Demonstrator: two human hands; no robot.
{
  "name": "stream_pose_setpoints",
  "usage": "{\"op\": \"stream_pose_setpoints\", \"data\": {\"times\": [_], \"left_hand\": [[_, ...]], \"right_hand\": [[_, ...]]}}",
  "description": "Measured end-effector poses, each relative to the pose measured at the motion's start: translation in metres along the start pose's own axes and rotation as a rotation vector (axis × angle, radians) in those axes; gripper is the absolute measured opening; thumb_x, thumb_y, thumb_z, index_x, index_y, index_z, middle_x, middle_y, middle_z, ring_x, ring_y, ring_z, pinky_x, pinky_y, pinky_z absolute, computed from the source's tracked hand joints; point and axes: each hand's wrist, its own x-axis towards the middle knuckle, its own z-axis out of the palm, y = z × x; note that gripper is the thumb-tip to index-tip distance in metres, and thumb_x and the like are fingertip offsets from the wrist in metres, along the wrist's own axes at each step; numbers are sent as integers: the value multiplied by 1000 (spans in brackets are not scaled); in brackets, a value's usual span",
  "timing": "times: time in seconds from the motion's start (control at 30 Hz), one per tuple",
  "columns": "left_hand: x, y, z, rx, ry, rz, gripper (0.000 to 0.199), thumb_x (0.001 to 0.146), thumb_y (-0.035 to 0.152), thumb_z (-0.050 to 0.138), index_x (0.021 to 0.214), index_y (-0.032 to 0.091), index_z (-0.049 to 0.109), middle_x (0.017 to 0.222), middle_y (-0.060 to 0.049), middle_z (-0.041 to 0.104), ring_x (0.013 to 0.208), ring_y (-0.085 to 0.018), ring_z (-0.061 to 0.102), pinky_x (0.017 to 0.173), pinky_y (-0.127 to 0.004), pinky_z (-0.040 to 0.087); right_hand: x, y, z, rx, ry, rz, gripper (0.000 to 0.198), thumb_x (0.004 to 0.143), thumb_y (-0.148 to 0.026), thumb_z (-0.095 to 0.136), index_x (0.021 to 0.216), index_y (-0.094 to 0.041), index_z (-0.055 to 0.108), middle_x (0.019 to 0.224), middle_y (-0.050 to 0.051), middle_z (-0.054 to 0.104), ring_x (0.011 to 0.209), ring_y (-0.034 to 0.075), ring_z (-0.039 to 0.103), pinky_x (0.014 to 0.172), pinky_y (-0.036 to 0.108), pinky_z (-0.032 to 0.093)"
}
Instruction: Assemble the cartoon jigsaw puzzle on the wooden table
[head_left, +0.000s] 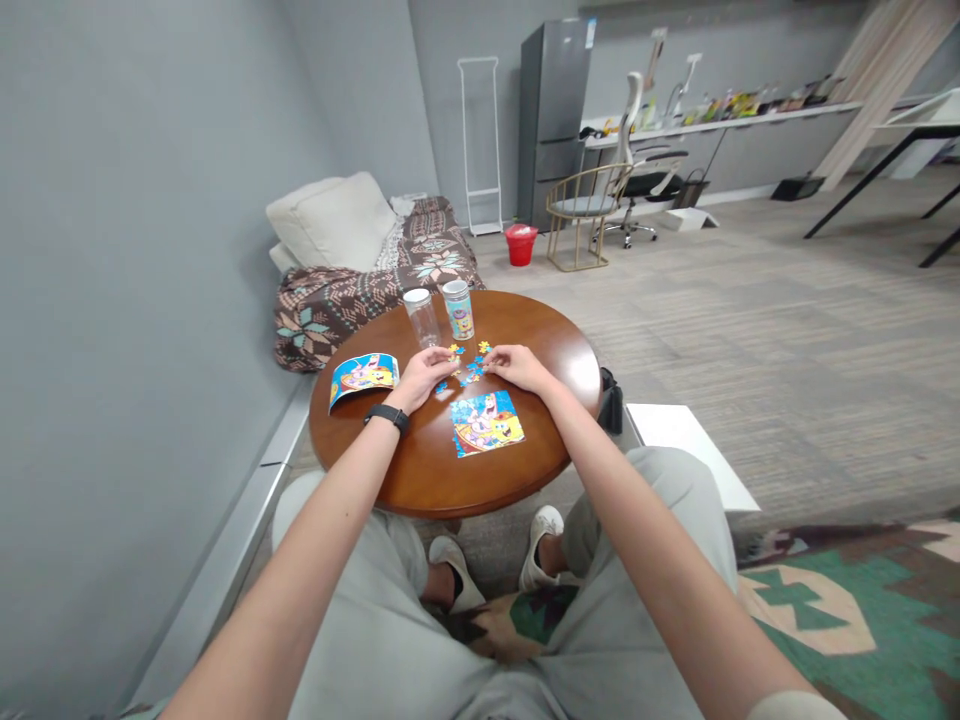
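On the round brown table, loose jigsaw puzzle pieces (472,372) in blue and yellow lie in a small heap between my hands. My left hand (427,374), with a black band on its wrist, is closed at the heap's left edge, a small pale puzzle piece at its fingertips. From the right, my right hand (517,366) reaches to the heap with its fingers pinched together; whatever they hold is too small to make out. Nearer to me lies a joined cartoon puzzle (487,424). A curved picture sheet (365,374) with a similar cartoon rests left of my left hand.
Behind the pieces stand a clear jar (423,320) with a white lid and a cartoon-printed jar (458,312). The table (442,490) stands close before my knees. Beyond are a blanket-covered couch (367,260), a red bin (520,245) and a gold-framed chair (589,210).
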Motion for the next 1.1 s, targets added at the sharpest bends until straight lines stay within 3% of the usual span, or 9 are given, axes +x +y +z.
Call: {"op": "stream_pose_setpoints", "data": {"times": [0.17,0.4,0.67,0.87,1.1], "left_hand": [[1,-1,0,-11,-38,-8,40,51,29,88,76,14,60,74,0,64,69,-10,60,71,-26,51],[2,-3,-2,11,-76,13,39,57,33,85,79,14,60,69,1,61,59,-9,56,57,-22,43],[1,-7,-5,-7,-156,84,30,55,24,84,72,14,61,72,2,62,64,-10,57,67,-25,45],[-3,-3,-2,-15,-152,78,28,59,32,83,71,15,63,69,0,63,64,-11,58,68,-27,47],[-1,-6,-3,-130,-126,21,44,55,41,85,81,15,61,74,-1,65,66,-13,61,69,-29,49]], "right_hand": [[-2,-4,-2,43,-44,27,12,75,-25,66,79,-15,70,80,4,72,72,14,64,73,26,49],[-4,-11,-6,-83,-92,13,39,86,-48,50,69,-16,65,64,1,63,61,13,54,64,25,43],[-2,-10,-5,-6,-119,53,38,86,-47,46,75,-16,66,71,3,65,64,13,54,70,26,45],[-3,-10,-4,-78,-129,75,30,82,-39,53,87,-17,73,78,3,70,71,16,59,73,28,46],[-4,-21,-2,-38,-127,138,31,78,-42,56,73,-16,71,69,4,68,64,15,57,68,28,46]]}}
